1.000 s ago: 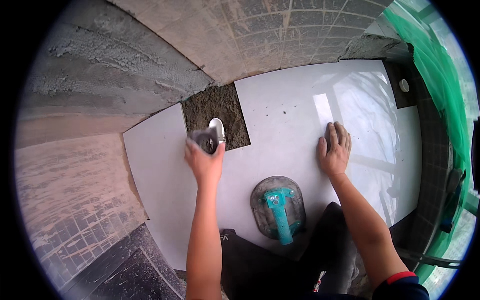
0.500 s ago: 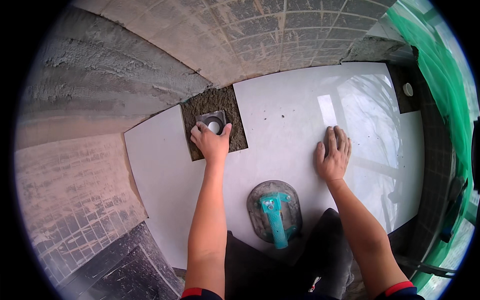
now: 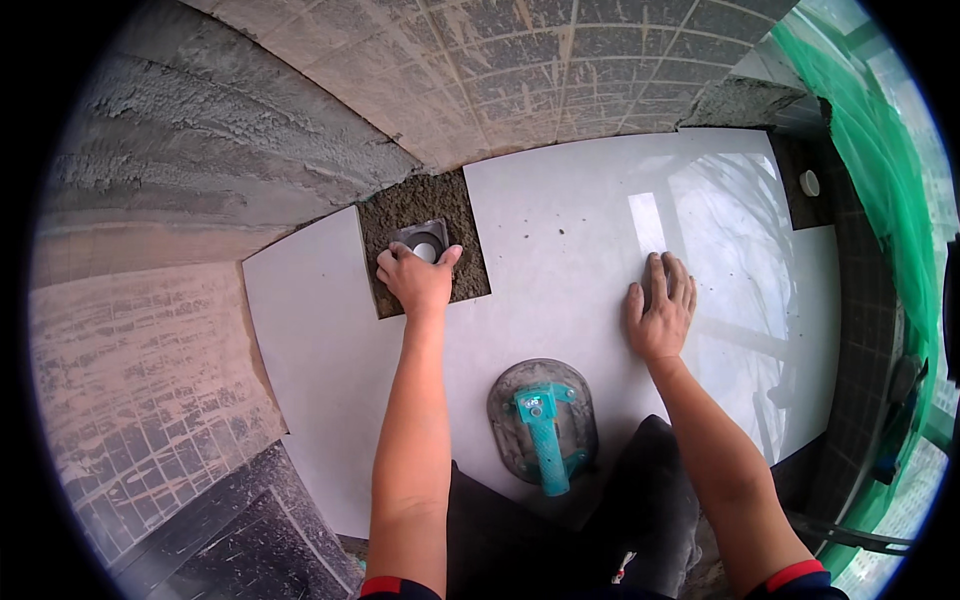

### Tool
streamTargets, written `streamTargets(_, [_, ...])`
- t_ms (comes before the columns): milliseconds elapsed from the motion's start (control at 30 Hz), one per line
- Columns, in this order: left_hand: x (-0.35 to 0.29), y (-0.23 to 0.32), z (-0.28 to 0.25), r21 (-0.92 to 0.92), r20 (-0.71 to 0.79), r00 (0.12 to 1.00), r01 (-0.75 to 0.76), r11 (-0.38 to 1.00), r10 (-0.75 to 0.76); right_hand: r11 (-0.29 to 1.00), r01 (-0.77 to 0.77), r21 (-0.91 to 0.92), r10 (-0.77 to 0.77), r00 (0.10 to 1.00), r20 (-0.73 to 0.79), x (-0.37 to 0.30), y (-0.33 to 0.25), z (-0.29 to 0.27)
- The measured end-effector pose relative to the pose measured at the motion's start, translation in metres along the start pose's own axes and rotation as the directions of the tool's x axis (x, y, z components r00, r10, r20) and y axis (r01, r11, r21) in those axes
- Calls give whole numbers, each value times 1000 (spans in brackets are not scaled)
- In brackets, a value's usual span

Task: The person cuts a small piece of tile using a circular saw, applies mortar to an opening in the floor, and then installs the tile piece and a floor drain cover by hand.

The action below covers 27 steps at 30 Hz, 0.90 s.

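While its fingers and thumb are bent around two sides, a grey square frame (image 3: 437, 231) is held by the left hand (image 3: 417, 285). The hand is spread only as wide as the frame. A small white round piece (image 3: 425, 253) can be seen inside the frame's dark ring. The frame is set on rough brown mortar (image 3: 400, 207), in a square gap left between big white tiles (image 3: 540, 280). Nothing is gripped by the right hand (image 3: 660, 318), which is laid flat on the tiles with its fingers stretched out and a little apart. Between the two arms, near the knees, a round-ended dark pad with a teal handle (image 3: 543, 440) is seen on the tiles. Far to the right, a white round cap (image 3: 809, 183) is seen in a dark corner gap, near a green net (image 3: 875, 190). At the far edge, the tiles are met by a dusty tiled wall (image 3: 590, 70).
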<state>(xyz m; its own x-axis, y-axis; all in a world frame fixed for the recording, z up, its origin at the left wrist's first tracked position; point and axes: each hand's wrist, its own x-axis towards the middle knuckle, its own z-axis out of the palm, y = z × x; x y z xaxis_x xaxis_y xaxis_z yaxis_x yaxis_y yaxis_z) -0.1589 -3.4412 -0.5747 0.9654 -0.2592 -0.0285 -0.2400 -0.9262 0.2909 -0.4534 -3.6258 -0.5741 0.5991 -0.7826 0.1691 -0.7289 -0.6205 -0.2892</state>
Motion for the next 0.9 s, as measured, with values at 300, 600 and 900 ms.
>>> streamTargets(300, [-6, -1, -4, -42, -48, 999, 7, 999, -9, 1000, -13, -21, 14, 1000, 6, -1, 1, 4])
streamTargets(600, [-1, 10, -3, -28, -19, 996, 85, 996, -85, 1000, -24, -8, 24, 1000, 19, 0, -1, 1])
streamTargets(900, [-38, -19, -32, -173, -181, 983, -44, 984, 12, 1000, -16, -11, 17, 1000, 17, 2, 7, 0])
